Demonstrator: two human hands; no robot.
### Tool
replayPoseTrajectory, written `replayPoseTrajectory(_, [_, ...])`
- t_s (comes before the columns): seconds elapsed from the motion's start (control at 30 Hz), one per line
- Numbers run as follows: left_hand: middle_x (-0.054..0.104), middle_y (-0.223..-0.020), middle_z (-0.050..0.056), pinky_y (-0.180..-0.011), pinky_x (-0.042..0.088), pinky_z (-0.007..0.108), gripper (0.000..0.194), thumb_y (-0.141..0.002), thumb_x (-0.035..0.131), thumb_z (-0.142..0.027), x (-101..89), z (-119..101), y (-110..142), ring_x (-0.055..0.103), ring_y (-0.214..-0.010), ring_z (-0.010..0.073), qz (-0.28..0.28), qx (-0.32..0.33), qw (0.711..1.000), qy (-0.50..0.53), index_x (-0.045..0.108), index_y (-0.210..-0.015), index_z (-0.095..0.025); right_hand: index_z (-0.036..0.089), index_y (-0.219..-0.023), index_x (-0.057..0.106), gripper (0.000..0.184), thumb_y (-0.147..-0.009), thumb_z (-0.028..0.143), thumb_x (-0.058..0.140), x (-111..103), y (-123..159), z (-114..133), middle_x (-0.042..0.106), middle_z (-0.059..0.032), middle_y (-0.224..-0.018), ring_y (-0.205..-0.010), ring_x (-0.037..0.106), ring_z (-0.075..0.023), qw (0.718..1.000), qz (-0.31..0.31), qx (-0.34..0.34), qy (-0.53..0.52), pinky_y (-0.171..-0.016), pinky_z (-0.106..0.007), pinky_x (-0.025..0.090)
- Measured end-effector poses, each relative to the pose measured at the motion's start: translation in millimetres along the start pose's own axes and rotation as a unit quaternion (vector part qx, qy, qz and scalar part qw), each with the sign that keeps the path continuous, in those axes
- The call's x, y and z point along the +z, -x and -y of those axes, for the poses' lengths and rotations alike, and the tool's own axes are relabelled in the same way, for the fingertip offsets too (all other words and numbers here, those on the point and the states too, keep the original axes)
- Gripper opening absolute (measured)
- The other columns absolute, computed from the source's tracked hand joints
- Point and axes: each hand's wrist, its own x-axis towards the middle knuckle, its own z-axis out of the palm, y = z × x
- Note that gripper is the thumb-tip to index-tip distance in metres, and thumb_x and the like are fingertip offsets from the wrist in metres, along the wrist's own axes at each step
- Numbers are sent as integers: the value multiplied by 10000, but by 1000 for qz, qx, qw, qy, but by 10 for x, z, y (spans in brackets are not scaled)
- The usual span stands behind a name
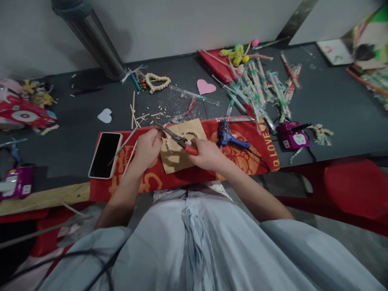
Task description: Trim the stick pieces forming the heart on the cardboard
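Observation:
My right hand (207, 154) is closed around the red handles of a pair of pliers (179, 139), whose metal jaws point up and left. My left hand (148, 147) has its fingers pinched together close to the jaws; what they hold, if anything, is too small to make out. Beneath both hands lies a tan square card (174, 163). On it is a pale, knobbly outline (169, 144), partly hidden by the pliers and my right hand. The card rests on a red patterned towel (145, 182).
A phone (105, 155) lies on the towel's left, a blue glue gun (232, 139) on its right. Behind are a bumpy heart frame (157, 82), a pink paper heart (206, 87), thin sticks (133, 109) and several wrapped sticks (254, 85). A red stool (357, 186) stands at right.

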Motion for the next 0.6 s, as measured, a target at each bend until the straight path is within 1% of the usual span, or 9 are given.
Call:
replayPoseTrajectory(0.1, [429, -477, -23, -447, 225, 232, 352, -872, 426, -386, -29, 3, -29, 347, -425, 79, 44, -19, 993, 107, 416, -583, -185, 161, -934, 505, 265, -747, 346, 473, -6, -18, -62, 635, -110, -877, -776, 582, -242, 999, 15, -39, -15, -618, -290, 354])
replayPoseTrajectory(0.2, [385, -452, -46, -411, 205, 214, 312, -866, 441, -392, -73, -1, -49, 296, -390, 66, 105, -48, 966, 229, 460, -637, -181, 136, -1019, 492, 341, -733, 320, 479, -6, -35, -111, 619, -129, -960, -860, 572, -256, 996, 10, -79, -29, -690, -309, 384])
replayPoseTrajectory(0.3, [368, -432, -57, -382, 180, 203, 275, -852, 473, -397, -96, -6, -50, 276, -366, 62, 143, -76, 944, 287, 504, -689, -178, 139, -1030, 492, 356, -722, 319, 489, 2, -40, -115, 614, -134, -996, -883, 564, -262, 996, 4, -83, -42, -705, -317, 386])
replayPoseTrajectory(0.37, [370, -426, -56, -376, 178, 199, 295, -848, 487, -409, -91, -10, -47, 272, -360, 56, 134, -81, 944, 289, 500, -667, -177, 156, -989, 496, 315, -721, 322, 489, 11, -35, -89, 625, -120, -948, -826, 567, -254, 997, 6, -59, -45, -658, -306, 373])
replayPoseTrajectory(0.47, [387, -428, -44, -377, 184, 195, 364, -848, 496, -428, -63, -11, -47, 288, -367, 50, 96, -75, 959, 257, 454, -589, -175, 177, -894, 490, 221, -731, 325, 476, 25, -24, -38, 631, -96, -842, -722, 560, -229, 999, 7, -22, -42, -599, -288, 341])
replayPoseTrajectory(0.53, [393, -429, -36, -377, 187, 192, 405, -851, 494, -438, -45, -5, -53, 300, -376, 49, 82, -71, 965, 238, 424, -551, -175, 184, -854, 481, 188, -735, 330, 472, 26, -23, -17, 630, -93, -812, -695, 553, -221, 999, 5, -13, -37, -583, -282, 327])
replayPoseTrajectory(0.6, [387, -426, -34, -376, 189, 188, 431, -852, 495, -448, -34, 10, -65, 302, -381, 47, 81, -66, 966, 237, 405, -532, -175, 189, -834, 475, 174, -731, 329, 475, 16, -32, -14, 627, -92, -799, -687, 548, -217, 999, 6, -12, -32, -571, -278, 315])
